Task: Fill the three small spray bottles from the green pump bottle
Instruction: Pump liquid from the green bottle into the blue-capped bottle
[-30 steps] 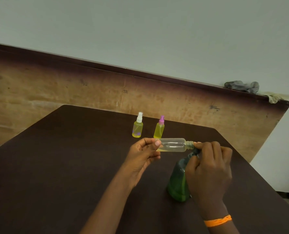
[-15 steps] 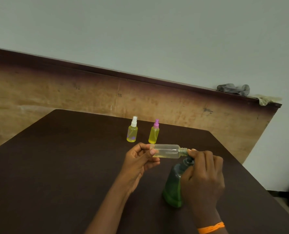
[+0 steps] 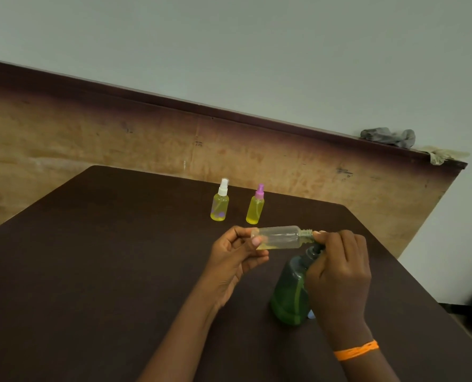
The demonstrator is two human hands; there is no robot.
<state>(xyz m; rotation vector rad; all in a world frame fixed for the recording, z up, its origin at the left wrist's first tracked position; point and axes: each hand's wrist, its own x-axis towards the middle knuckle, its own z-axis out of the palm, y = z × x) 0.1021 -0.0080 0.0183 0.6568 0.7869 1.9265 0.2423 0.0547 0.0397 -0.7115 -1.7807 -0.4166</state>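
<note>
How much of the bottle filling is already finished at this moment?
Done: white-capped spray bottle and pink-capped spray bottle stand capped, full of yellow liquid. In hand: left hand holds the uncapped bottle sideways, barely filled; right hand grips the green pump bottle. Left: fill, cap.

Left hand has let its fingers open wider around the base of the uncapped spray bottle, thin yellow liquid now pooled along its lower side

On the dark worktop, the left hand holds an uncapped clear bottle sideways, its neck by the right hand atop the green pump bottle; two capped yellow bottles stand behind
</note>
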